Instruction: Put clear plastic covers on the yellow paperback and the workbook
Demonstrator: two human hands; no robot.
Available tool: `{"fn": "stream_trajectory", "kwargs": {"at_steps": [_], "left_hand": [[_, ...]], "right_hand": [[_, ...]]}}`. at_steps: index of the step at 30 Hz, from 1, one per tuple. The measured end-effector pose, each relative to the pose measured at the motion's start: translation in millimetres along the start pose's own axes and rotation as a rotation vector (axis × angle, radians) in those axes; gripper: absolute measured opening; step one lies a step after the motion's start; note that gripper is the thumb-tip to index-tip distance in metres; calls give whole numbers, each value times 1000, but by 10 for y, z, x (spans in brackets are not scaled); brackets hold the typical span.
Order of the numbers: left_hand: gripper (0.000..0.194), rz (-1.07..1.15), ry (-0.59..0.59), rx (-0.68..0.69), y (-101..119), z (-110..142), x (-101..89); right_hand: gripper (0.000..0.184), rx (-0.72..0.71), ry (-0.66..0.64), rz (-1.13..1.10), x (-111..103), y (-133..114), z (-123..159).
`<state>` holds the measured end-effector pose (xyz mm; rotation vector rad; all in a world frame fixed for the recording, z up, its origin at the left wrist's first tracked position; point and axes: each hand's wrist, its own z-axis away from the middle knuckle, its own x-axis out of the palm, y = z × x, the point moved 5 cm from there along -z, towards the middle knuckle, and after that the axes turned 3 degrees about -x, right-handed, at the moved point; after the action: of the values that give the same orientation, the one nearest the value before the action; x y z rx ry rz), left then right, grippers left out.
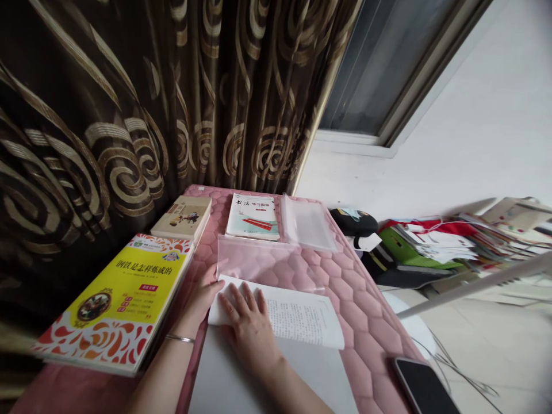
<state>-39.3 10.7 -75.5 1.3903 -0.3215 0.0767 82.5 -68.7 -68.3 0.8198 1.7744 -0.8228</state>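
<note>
An open book (302, 319) lies in front of me, its printed page at the top and a blank white sheet (310, 374) nearer me. My right hand (252, 325) is pressed flat on the page, fingers stretched out. At the book's upper left corner, my left hand (210, 287) pinches the edge of a clear plastic book cover (254, 259), the thumb by the page corner. This cover extends beyond the book's far edge. How far it reaches under the book is hidden.
Left of my arms are a yellow book (125, 282) and a beige book stack (183, 217). Farther off lie a white calligraphy book (253, 217) and clear plastic covers (308, 224). A phone (422, 385) rests at the right edge of the pink padded tabletop (357, 310).
</note>
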Motion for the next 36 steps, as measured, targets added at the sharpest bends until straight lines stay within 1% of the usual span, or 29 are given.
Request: {"fn": "stream_trajectory", "kwargs": {"at_steps": [4, 7, 10, 15, 20, 24, 28, 29, 31, 34, 36], "left_hand": [[56, -88, 51, 23, 30, 23, -20], [53, -139, 62, 56, 49, 23, -30], [55, -123, 46, 68, 44, 13, -28], [59, -65, 36, 49, 55, 23, 2], [58, -44, 27, 41, 88, 47, 33], [55, -74, 92, 24, 42, 35, -15], [56, -138, 186, -86, -92, -13, -114], [55, -172, 219, -111, -120, -23, -145], [52, -231, 279, -127, -149, -36, -197], [50, -258, 288, -110, -159, -43, -215], [50, -258, 275, -96, -152, -41, -204]], "right_hand": [[64, -3, 12, -1, -9, 4, -20], [63, -31, 10, -12, -4, -12, -32], [64, -69, 10, -14, 2, -33, -37], [62, -133, 3, -25, -5, -56, -41], [61, -156, 3, -64, -32, -62, -46], [57, -138, 8, -139, -107, -9, -58], [36, -22, -1, -132, -285, 211, -49], [32, 14, -6, -117, -340, 293, -29], [31, 96, -18, -75, -442, 491, 46], [32, 287, 4, 19, -550, 880, 243], [32, 466, 83, 68, -592, 1178, 419]]}}
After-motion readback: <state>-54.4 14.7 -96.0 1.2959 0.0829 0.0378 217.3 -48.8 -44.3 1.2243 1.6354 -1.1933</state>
